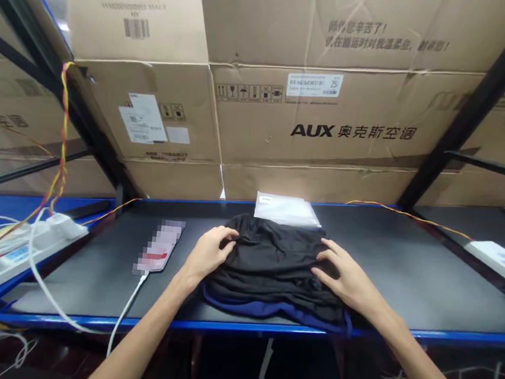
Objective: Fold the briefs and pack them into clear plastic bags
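A folded black garment with a blue edge lies on the dark shelf top, its blue part reaching the front edge. My left hand is at the garment's left side, thumb and forefinger curled close together on the cloth. On the opposite side, my right hand touches the cloth with its fingers spread and the thumb apart. Just behind the garment lies a flat, clear-white plastic bag with a small label, partly covered by the black cloth.
A phone with a white charging cable lies to the left. Power strips stand at the far left and right. Large cardboard sheets form the back wall, between black posts. A blue rim edges the shelf.
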